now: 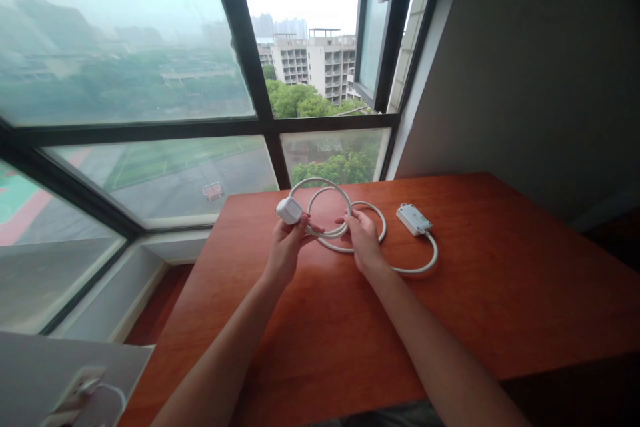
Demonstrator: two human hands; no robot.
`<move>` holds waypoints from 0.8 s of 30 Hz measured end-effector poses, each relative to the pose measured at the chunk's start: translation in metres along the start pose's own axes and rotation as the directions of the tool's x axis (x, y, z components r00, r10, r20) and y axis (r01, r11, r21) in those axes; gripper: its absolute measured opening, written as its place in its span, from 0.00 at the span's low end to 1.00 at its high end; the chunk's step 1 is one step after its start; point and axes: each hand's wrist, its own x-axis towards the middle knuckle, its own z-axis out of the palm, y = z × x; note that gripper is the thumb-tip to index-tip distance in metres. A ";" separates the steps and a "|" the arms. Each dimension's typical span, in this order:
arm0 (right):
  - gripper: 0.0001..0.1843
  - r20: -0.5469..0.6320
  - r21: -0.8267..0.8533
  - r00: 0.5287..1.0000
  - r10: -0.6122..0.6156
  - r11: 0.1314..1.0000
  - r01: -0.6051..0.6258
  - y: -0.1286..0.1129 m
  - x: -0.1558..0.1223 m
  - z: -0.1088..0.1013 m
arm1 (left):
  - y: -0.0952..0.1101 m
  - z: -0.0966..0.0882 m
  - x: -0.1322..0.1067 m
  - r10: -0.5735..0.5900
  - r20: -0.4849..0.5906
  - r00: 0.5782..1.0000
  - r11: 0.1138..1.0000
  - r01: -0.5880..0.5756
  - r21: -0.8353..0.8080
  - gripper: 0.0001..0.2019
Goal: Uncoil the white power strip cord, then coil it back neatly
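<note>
A white power cord [320, 181] lies in loose loops between my hands, over the brown table. My left hand [286, 247] is closed on the cord just below its chunky white plug [289, 210], which sticks up beyond the thumb. On the right of the loops, my right hand [363, 237] pinches the cord between thumb and fingers. Part of the coil rests on the tabletop behind that hand. From there the cord runs under or past my right wrist and curves round to a small white socket block [414, 219] on the table.
The reddish-brown wooden table [480, 267] reaches to the windows [330, 147], one pane of which stands ajar. A dark grey wall [530, 80] rises on the right. At lower left, a wall outlet [83, 390] has a white cable plugged in.
</note>
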 end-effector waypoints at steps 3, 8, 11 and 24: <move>0.13 0.071 -0.040 0.997 0.016 0.999 -0.014 0.002 -0.003 0.004 | 0.002 -0.004 0.003 0.067 -0.071 0.995 0.997 -0.064 0.044 0.15; 0.10 0.219 -0.037 0.969 0.119 0.993 -0.113 0.007 -0.011 0.009 | 0.002 -0.010 0.009 0.055 -0.153 0.987 0.988 -0.076 -0.135 0.14; 0.12 0.245 -0.016 0.963 0.110 0.994 -0.109 0.005 -0.011 0.009 | 0.003 -0.013 0.011 0.022 -0.111 0.994 0.981 -0.042 -0.188 0.13; 0.16 0.295 -0.654 0.880 -0.373 0.593 0.470 -0.009 0.009 -0.018 | 0.002 -0.010 0.004 -0.160 0.121 0.980 0.984 0.149 0.096 0.11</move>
